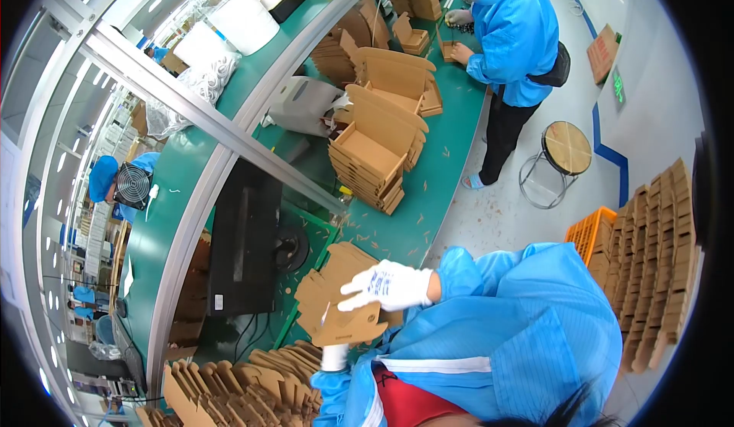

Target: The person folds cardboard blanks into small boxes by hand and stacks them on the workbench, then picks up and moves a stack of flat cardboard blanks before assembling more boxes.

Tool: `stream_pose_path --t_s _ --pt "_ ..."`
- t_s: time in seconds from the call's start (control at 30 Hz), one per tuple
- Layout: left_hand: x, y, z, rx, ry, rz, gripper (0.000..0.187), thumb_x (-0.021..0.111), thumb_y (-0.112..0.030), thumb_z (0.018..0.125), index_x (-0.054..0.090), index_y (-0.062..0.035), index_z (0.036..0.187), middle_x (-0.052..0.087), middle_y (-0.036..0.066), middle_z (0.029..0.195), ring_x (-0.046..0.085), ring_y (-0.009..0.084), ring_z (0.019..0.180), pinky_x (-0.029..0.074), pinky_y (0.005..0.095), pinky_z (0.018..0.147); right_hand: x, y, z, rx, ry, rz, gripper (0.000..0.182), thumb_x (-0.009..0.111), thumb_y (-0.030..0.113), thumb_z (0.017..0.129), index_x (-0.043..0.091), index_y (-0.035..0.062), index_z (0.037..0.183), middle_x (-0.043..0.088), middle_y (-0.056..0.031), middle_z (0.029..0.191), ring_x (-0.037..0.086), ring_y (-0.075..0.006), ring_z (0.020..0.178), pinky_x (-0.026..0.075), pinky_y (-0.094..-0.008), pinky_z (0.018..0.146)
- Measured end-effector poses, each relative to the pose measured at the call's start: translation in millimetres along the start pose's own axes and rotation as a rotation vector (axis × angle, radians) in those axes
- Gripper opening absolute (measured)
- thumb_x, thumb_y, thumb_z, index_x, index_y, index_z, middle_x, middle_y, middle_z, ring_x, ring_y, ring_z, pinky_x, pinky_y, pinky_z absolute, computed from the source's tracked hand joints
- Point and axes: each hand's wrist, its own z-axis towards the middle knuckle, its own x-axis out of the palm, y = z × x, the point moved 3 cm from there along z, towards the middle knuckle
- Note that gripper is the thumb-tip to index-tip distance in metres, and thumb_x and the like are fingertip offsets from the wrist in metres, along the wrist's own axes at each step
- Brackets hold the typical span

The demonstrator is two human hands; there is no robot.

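Note:
A brown flat cardboard box blank [348, 325], with cut-out flaps and a small round hole, is in front of my chest. My right hand [390, 285], in a white glove with blue print, lies over its upper face with the fingers stretched out and apart. From below, my left hand [334, 357], also in a white glove, holds the blank. Most of that hand is hidden behind the cardboard; a white fingertip shows at the blank's left side. Beside the left sleeve, many more cardboard blanks [245, 389] stand in rows.
Stacked folded cardboard boxes [371, 155] stand on the green table [417, 217], among scattered cardboard scraps. A black monitor [245, 236] and a metal frame post [202, 190] are at left. A co-worker [512, 37] in blue handles a box. A stool [566, 149] and cardboard stacks [650, 266] are at right.

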Motion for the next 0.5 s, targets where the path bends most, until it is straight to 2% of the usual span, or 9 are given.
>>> stream_pose_path --t_s 0.13,0.17,0.2,0.23,0.27,0.37,0.4,0.43,0.5 --pt "20 52 -22 0.459 -0.052 0.735 0.028 0.059 -0.016 0.094 0.062 -0.0044 0.118 0.064 0.003 0.098 0.056 0.0105 0.083 0.046 0.0255 0.073 10 -16 4 0.058 -0.045 0.216 0.067 0.054 0.005 0.083 0.049 0.0348 0.143 0.053 -0.0074 0.143 0.056 -0.0271 0.125 0.045 -0.0368 0.101" --pt "10 32 -10 0.131 0.163 0.601 0.03 0.059 -0.009 0.089 0.061 0.0007 0.117 0.064 0.005 0.093 0.057 0.0107 0.079 0.047 0.0246 0.069 6 -30 3 0.101 -0.042 0.388 0.067 0.055 0.006 0.083 0.046 0.0246 0.147 0.05 -0.0091 0.146 0.05 -0.0299 0.131 0.041 -0.0397 0.109" --pt "-9 -16 2 -0.484 0.163 -0.106 0.029 0.055 -0.009 0.09 0.062 -0.0002 0.117 0.064 0.007 0.105 0.06 0.0132 0.091 0.05 0.031 0.066 -9 -32 2 0.17 -0.131 0.366 0.065 0.061 0.009 0.083 0.046 0.0205 0.146 0.05 -0.0099 0.146 0.049 -0.0294 0.132 0.038 -0.0375 0.111" --pt "-17 -44 3 -0.278 0.05 -0.465 0.038 0.054 -0.01 0.09 0.055 0.0006 0.127 0.065 0.009 0.112 0.06 0.0128 0.098 0.052 0.0277 0.066 -13 -38 1 0.265 -0.22 0.456 0.063 0.066 0.018 0.087 0.046 0.0166 0.146 0.048 -0.0093 0.148 0.05 -0.0313 0.131 0.039 -0.0394 0.11" --pt "-27 -81 3 -0.302 -0.004 -0.687 0.049 0.053 -0.013 0.092 0.045 -0.0008 0.139 0.062 0.008 0.118 0.059 0.0119 0.099 0.051 0.023 0.061 -21 -36 0 0.304 -0.311 0.477 0.062 0.066 0.023 0.089 0.045 0.0147 0.146 0.047 -0.0087 0.148 0.048 -0.0326 0.132 0.038 -0.0408 0.111" --pt "-41 -73 9 -0.245 -0.154 -0.761 0.052 0.044 -0.016 0.097 0.035 -0.0047 0.147 0.061 0.012 0.117 0.062 0.0148 0.065 0.045 0.0205 0.049 -14 -34 -7 0.275 -0.391 0.351 0.051 0.065 0.035 0.092 0.056 0.0095 0.135 0.045 -0.0124 0.149 0.038 -0.0355 0.139 0.031 -0.0449 0.115" --pt "-39 -44 7 -0.303 -0.194 -0.863 0.051 0.043 -0.014 0.098 0.035 -0.0044 0.147 0.063 0.011 0.111 0.062 0.0148 0.064 0.045 0.0205 0.047 -9 -36 -9 0.267 -0.332 0.406 0.047 0.066 0.035 0.091 0.06 0.009 0.13 0.044 -0.0142 0.149 0.035 -0.0354 0.141 0.028 -0.0451 0.116" --pt "-36 -36 3 -0.305 -0.167 -0.871 0.051 0.043 -0.014 0.098 0.034 -0.0044 0.148 0.063 0.011 0.109 0.061 0.0149 0.062 0.045 0.0206 0.047 -5 -39 -4 0.116 -0.235 0.127 0.042 0.067 0.036 0.091 0.066 0.0075 0.122 0.039 -0.0177 0.152 0.031 -0.0365 0.143 0.027 -0.0454 0.117" --pt "-30 -25 -2 -0.362 -0.128 -0.855 0.054 0.044 -0.013 0.098 0.031 -0.0038 0.149 0.064 0.012 0.107 0.056 0.0135 0.054 0.046 0.0212 0.046 4 -44 -9 0.206 -0.277 0.216 0.048 0.068 0.037 0.089 0.062 0.0082 0.127 0.035 -0.0182 0.154 0.029 -0.0371 0.144 0.027 -0.0452 0.117"
